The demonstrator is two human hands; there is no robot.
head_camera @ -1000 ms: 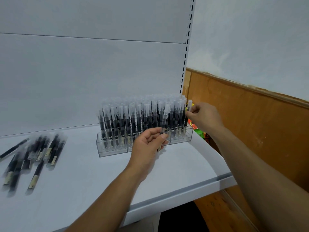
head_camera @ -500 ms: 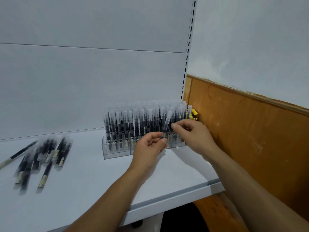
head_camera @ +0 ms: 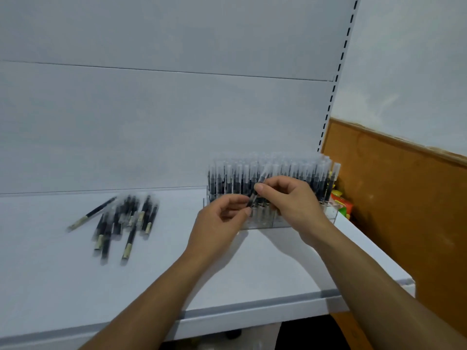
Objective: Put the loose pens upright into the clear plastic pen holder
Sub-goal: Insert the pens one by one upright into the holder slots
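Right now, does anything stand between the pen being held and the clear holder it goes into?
No separate object does. Both the left hand and right hand pinch the pen just in front of the holder. The only obstacle is the upright pens already packing it; no free slot is visible.

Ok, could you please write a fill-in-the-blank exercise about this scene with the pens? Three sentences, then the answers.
1. The left hand and the right hand together pinch ___ black pen with a clear cap.
2. The loose black pens lie flat on the white shelf, to the ___ of the clear plastic pen holder.
3. The pens in the holder stand ___.
Answers: one; left; upright.
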